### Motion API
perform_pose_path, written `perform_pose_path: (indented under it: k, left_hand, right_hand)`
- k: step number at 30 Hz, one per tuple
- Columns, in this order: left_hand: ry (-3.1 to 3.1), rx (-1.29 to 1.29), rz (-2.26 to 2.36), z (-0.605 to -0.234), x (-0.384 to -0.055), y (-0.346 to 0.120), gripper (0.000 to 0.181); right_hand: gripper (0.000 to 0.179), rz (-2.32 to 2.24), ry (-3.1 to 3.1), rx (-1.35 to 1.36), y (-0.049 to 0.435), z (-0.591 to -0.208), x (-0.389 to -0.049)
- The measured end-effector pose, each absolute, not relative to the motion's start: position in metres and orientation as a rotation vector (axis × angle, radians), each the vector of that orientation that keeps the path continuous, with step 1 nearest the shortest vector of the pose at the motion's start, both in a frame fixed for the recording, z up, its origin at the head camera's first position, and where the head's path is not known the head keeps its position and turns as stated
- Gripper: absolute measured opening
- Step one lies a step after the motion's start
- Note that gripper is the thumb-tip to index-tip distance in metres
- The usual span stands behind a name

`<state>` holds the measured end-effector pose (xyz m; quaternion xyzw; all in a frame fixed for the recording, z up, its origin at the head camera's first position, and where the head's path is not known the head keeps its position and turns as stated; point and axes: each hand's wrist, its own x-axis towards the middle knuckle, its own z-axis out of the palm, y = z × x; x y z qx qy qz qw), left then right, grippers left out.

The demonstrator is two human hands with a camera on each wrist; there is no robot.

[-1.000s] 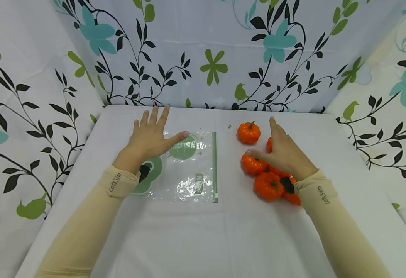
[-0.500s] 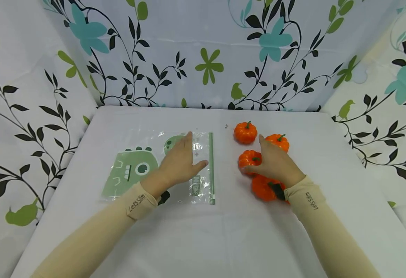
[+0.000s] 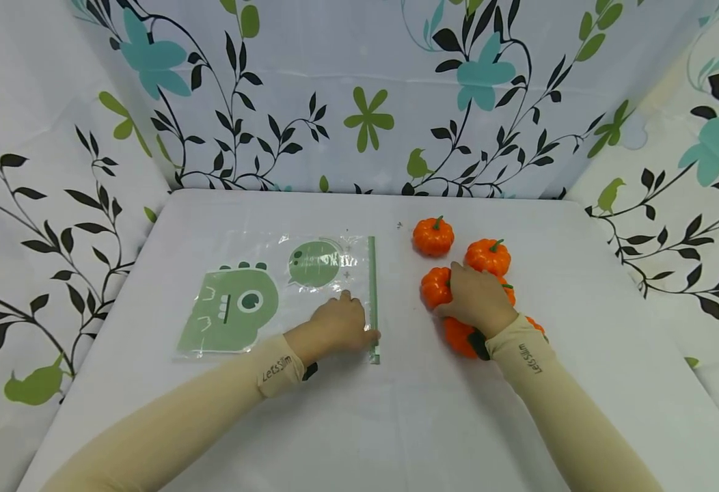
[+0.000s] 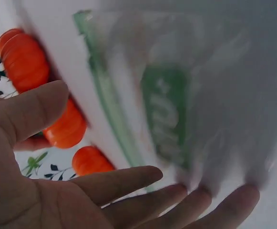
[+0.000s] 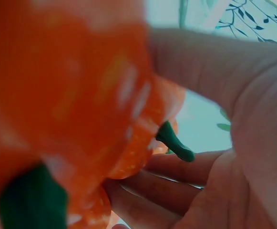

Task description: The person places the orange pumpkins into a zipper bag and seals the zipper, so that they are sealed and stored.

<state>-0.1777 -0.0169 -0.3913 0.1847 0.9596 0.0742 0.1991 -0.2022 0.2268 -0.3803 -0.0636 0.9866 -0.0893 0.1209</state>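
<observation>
Now my loose left hand point(image 3: 337, 324) has reached the clear plastic bag point(image 3: 279, 294); my right hand point(image 3: 479, 301) (work's begun) grips a ribbed orange pumpkin point(image 5: 140, 138).

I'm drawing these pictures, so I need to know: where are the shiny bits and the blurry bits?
Head view: mostly clear, with little white shiny spots on the bag; left wrist view: dim and greyish, with the green label blurry; right wrist view: the nearest pumpkin blurry with pale shiny streaks, and a blue-green tint behind.
</observation>
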Motion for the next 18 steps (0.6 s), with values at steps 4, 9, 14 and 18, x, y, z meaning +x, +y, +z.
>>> perform_pose_path:
  k: [4, 9, 14, 18]
  left_hand:
    - [2.72, 0.426, 0.143, -0.403, -0.176, -0.008, 0.083]
    - [2.788, 0.401, 0.041, -0.414, -0.175, 0.001, 0.088]
    - [2.897, 0.466, -0.036, -0.421, -0.174, 0.004, 0.081]
    - [3.013, 0.545, -0.053, -0.424, -0.171, 0.004, 0.064]
  right_hand:
    - [0.069, -0.218, 2.915, -0.226, 0.226, -0.38, -0.2]
    - [0.071, -0.244, 2.917, -0.207, 0.225, -0.377, -0.199]
    - [0.077, -0.319, 2.932, -0.198, 0.223, -0.371, -0.196]
    - [0.073, -0.429, 2.948, -0.182, 0.219, -0.364, -0.19]
